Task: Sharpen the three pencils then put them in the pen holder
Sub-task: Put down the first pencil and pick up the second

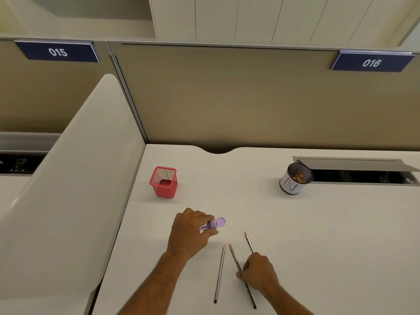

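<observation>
Red mesh pen holder (163, 181), lilac sharpener (213, 223), white desk (318, 223).

Even, soft indoor light from above, slightly warm-greenish cast. Desk (295, 223) bright, no harsh glare; faint soft shadows under both hands and beside the red holder (164, 183). Strong wide-angle bending at frame edges. Overall mildly soft, upper left washed out.

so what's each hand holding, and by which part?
Left hand grips the purple sharpener around its body, cap end sticking out. Right hand holds the rightmost pencil at mid-shaft, tip pointing away. The other two pencils lie on the desk.
</observation>
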`<state>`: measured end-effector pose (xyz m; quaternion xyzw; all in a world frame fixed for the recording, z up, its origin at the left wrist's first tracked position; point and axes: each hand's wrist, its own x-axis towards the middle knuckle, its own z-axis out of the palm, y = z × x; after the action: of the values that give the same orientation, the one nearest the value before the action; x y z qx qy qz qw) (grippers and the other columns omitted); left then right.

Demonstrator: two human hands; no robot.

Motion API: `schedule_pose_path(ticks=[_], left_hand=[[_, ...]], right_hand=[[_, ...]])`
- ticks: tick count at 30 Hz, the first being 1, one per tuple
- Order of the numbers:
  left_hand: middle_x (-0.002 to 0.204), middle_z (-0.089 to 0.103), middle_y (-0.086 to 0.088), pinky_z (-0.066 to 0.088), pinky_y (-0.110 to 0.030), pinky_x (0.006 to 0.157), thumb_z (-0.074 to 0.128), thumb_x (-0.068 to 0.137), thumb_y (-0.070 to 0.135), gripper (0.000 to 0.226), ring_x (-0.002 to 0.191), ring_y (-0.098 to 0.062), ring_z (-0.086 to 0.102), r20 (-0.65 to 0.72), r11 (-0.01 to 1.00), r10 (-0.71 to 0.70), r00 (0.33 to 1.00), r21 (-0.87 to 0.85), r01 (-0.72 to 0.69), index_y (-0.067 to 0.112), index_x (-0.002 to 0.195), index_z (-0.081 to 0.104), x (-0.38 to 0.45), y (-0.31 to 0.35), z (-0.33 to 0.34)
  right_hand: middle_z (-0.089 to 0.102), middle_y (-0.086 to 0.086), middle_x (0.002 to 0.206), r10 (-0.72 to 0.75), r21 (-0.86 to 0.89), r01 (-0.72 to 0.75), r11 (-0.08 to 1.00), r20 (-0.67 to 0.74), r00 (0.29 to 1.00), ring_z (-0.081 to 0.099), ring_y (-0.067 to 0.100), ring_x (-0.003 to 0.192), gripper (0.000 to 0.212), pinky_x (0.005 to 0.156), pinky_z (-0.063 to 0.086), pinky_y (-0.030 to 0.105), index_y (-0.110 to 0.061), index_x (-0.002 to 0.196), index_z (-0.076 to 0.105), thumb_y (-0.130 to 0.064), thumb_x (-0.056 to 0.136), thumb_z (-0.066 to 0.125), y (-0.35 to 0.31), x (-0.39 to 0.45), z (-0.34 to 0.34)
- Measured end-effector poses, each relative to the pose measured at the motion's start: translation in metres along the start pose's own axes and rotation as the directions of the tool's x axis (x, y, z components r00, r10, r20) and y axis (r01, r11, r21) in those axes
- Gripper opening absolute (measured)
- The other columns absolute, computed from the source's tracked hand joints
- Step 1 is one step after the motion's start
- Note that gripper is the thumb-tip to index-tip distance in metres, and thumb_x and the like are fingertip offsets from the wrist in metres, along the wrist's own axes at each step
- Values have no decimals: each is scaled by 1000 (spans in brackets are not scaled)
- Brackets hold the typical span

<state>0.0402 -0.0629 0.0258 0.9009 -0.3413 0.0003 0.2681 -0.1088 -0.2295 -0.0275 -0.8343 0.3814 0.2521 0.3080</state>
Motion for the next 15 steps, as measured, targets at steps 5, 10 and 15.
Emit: schedule_pose_path(ticks=[5, 10, 15], left_hand=[[88, 73, 15, 46, -32, 65, 78, 69, 46, 27, 77, -14, 60, -2, 1000, -4, 1000, -10, 4, 31, 90, 69, -2, 0, -2], [88, 70, 18, 44, -30, 66, 74, 73, 44, 24, 79, -12, 57, -44, 999, -1, 999, -54, -1, 33, 93, 68, 0, 5, -7], [92, 67, 16, 49, -34, 68, 69, 76, 40, 27, 86, -14, 56, -121, 995, 13, 993, -95, -25, 32, 102, 68, 8, 13, -19]], right_hand=[[64, -6, 72, -81, 17, 81, 997, 6, 997, 65, 15, 73, 17, 54, 43, 15, -22, 62, 56, -32, 72, 65, 6, 6, 3], [71, -4, 66, -193, 254, 231, 939, -163, 967, 66, 8, 61, 10, 62, 55, 24, -25, 72, 62, -30, 77, 69, 1, 0, -14], [69, -10, 74, -355, 360, 512, 780, -419, 836, 60, 14, 60, 12, 59, 58, 39, -29, 87, 64, -18, 90, 66, -6, -11, -57]])
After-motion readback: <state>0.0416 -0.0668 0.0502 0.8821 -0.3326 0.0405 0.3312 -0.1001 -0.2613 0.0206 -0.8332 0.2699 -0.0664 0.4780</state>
